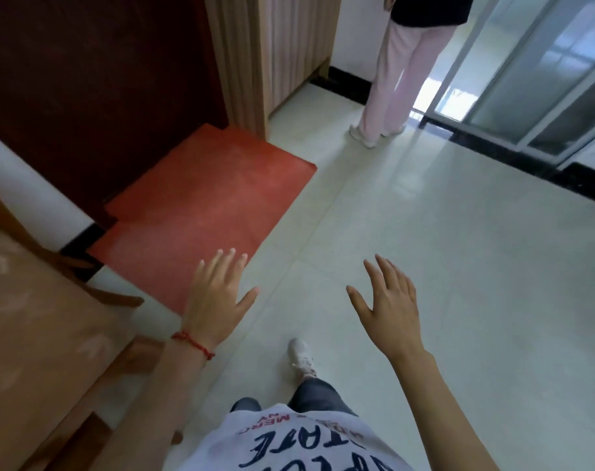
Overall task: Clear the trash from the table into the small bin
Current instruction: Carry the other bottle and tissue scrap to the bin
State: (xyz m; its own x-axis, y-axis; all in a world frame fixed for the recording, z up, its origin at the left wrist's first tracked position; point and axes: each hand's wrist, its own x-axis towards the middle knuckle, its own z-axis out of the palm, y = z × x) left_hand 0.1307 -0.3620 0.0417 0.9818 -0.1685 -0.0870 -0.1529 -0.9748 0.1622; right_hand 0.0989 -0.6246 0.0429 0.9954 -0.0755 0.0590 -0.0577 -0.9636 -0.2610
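My left hand (217, 297) is stretched out in front of me with straight, spread fingers and holds nothing; a red string sits on its wrist. My right hand (387, 307) hovers beside it, fingers also straight and spread, holding nothing. Both hands hang in the air above a pale tiled floor (442, 283). No table, trash or small bin shows in this view.
A red mat (204, 205) lies on the floor before a dark wooden door (102, 79). A cushioned wooden seat (34, 317) stands at my left. Another person in pink trousers (394, 83) stands by a sliding glass door (534, 79) at the far right.
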